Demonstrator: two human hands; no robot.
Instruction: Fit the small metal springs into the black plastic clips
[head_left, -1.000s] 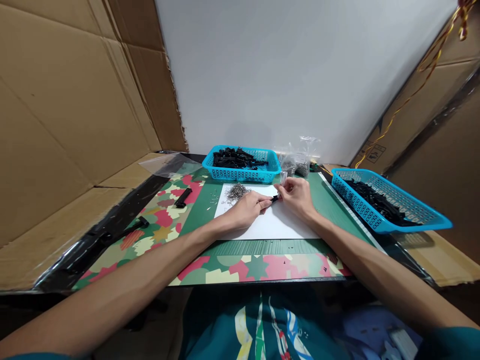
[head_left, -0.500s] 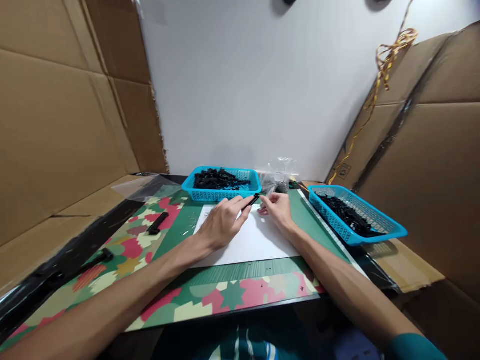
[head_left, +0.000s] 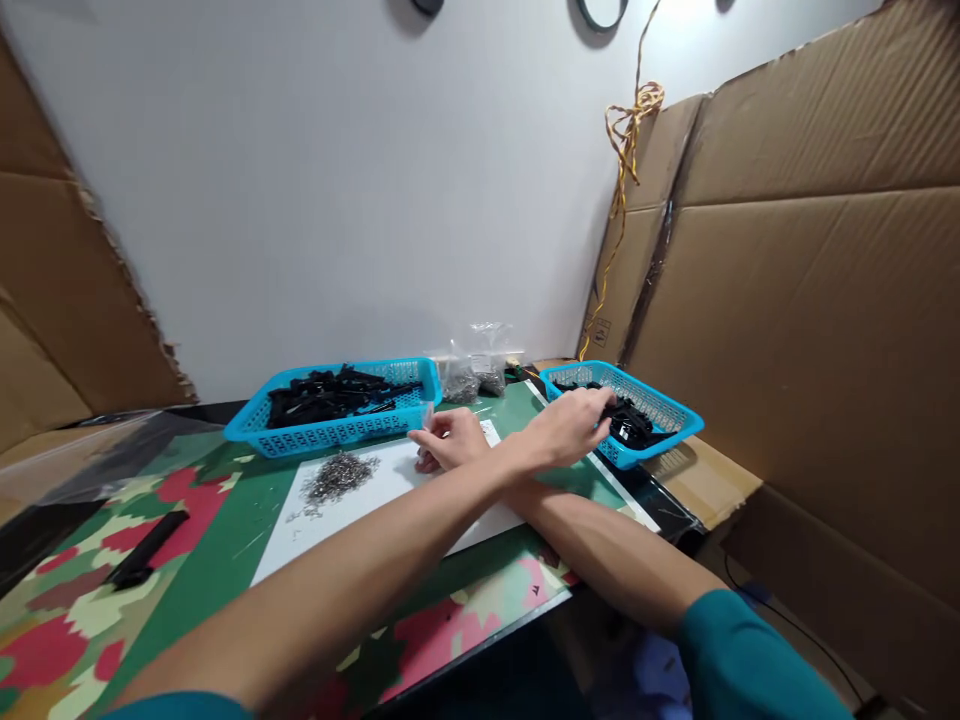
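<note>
My left arm crosses over my right arm. My left hand [head_left: 574, 425] is at the near rim of the right blue basket [head_left: 660, 450], thumb and fingers apart over the black plastic parts [head_left: 630, 422]; no part shows clearly between them. Above the white sheet [head_left: 390, 465], my right hand [head_left: 454, 440] is closed in a pinch. A small clear plastic piece [head_left: 428, 413] sticks up from its fingertips, its lower end hidden by the fingers. Left of that hand, a pile of small metal pieces [head_left: 339, 478] lies on the sheet.
Another blue basket [head_left: 337, 436] with black parts stands at the back left. Clear bags of small metal pieces [head_left: 476, 380] lean by the wall. A black part [head_left: 150, 548] lies on the patterned mat at left. Cardboard panels [head_left: 795, 300] flank the table.
My left hand has moved right, across my right arm, to the right basket. The black part formerly in it is no longer visible there. The view has turned right, and the metal pile now shows.
</note>
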